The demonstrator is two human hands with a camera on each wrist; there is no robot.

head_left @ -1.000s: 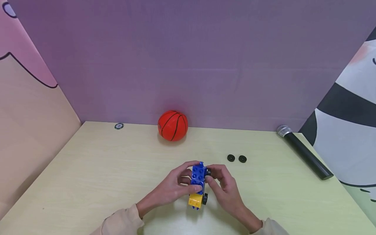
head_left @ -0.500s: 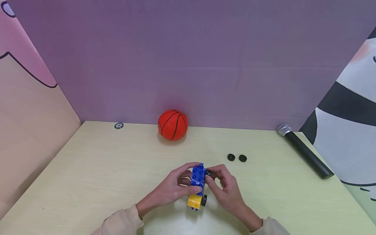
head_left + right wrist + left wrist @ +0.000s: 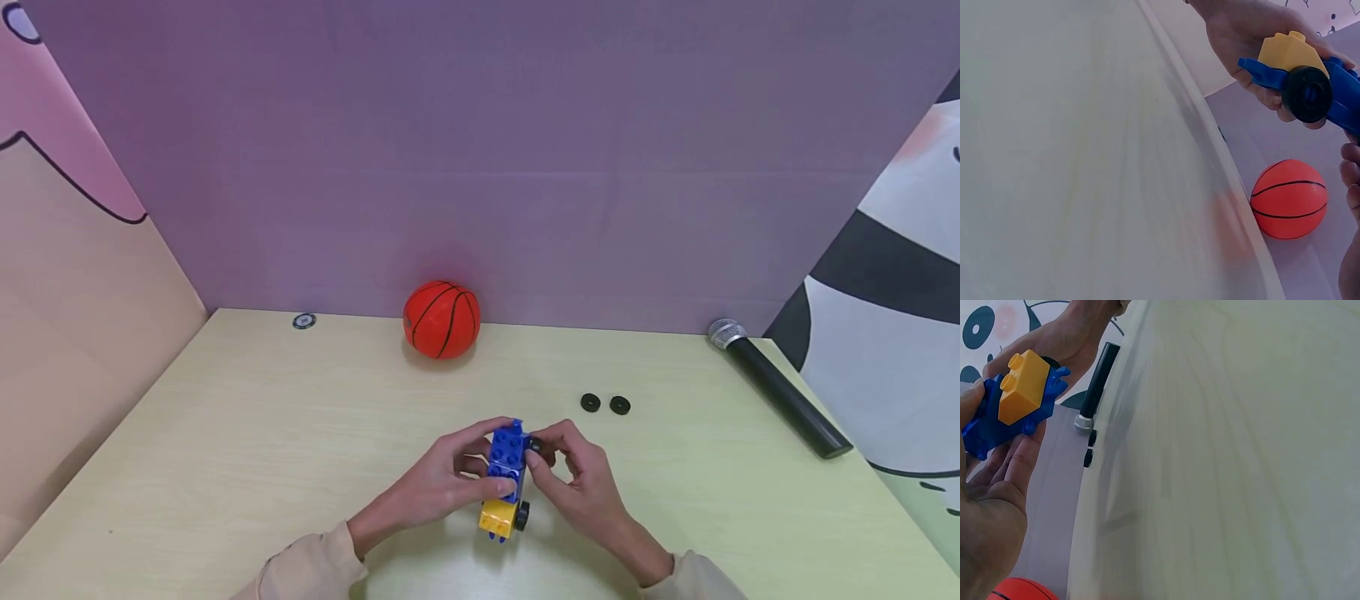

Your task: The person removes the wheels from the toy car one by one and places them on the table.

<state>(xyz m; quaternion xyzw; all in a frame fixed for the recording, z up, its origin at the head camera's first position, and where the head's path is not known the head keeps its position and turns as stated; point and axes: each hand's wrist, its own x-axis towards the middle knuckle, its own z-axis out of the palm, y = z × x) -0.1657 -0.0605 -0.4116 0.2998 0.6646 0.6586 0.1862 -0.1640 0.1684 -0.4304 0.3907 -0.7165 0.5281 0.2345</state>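
Note:
My left hand (image 3: 448, 475) grips a toy car (image 3: 507, 450) built of blue bricks with a sloped yellow brick (image 3: 497, 517) at its near end. The thumb lies across the top of the blue part. A black wheel (image 3: 522, 516) sits on the right side beside the yellow brick, and the right wrist view shows this wheel (image 3: 1307, 94) close up. With thumb and forefinger, my right hand (image 3: 581, 475) pinches a second black wheel (image 3: 535, 445) at the car's far right side. In the left wrist view, small blue axle stubs (image 3: 1029, 428) show bare on the car's left side.
Two loose black wheels (image 3: 590, 403) lie on the pale wooden table (image 3: 262, 442) beyond the right hand. A red toy basketball (image 3: 442, 320) stands at the back edge. A black microphone (image 3: 783, 392) lies at the right, and a small round chip (image 3: 303, 322) at the back left.
The toy car has shifted very slightly toward the person. The right fingers stay at the far wheel, and the left hand keeps its grip.

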